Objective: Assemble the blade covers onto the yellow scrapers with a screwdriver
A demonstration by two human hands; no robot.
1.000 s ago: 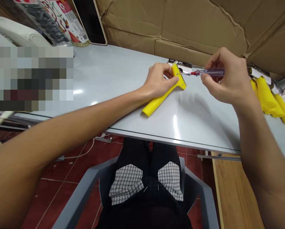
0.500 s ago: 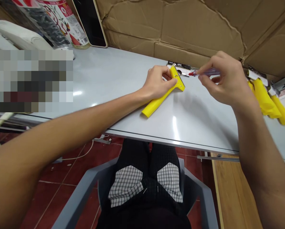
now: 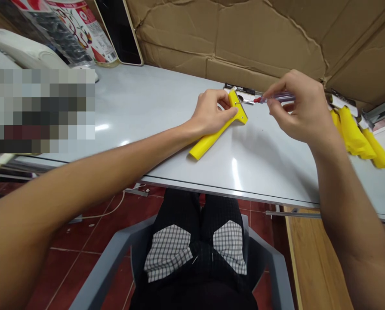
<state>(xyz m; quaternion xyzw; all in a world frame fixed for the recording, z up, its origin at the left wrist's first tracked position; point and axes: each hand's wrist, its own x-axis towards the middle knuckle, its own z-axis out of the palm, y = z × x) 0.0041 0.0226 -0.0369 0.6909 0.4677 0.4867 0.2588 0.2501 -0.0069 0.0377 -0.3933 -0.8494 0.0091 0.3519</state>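
Note:
My left hand [image 3: 213,111] is closed round the head end of a yellow scraper [image 3: 208,141], whose handle points toward me over the white table. Two small screws show on the scraper's wide head. In my right hand [image 3: 300,105] is a screwdriver [image 3: 281,97] with a clear purplish handle and a red collar. Its thin shaft runs left, and the tip meets the upper screw [image 3: 235,103]. Behind the scraper's head lies a small black-and-white packet [image 3: 240,89], partly covered.
Several yellow scrapers [image 3: 353,131] lie at the right with black-and-white packaging. A phone [image 3: 119,32] leans on the cardboard [image 3: 179,34] at the back, beside a large labelled bottle [image 3: 85,30]. A white device [image 3: 27,49] stands at left. The table's front edge [image 3: 205,189] is above my lap.
The whole view has shifted slightly. Both hands keep their hold, and the screwdriver tip stays at the same screw; my right fingers have shifted a little on the handle.

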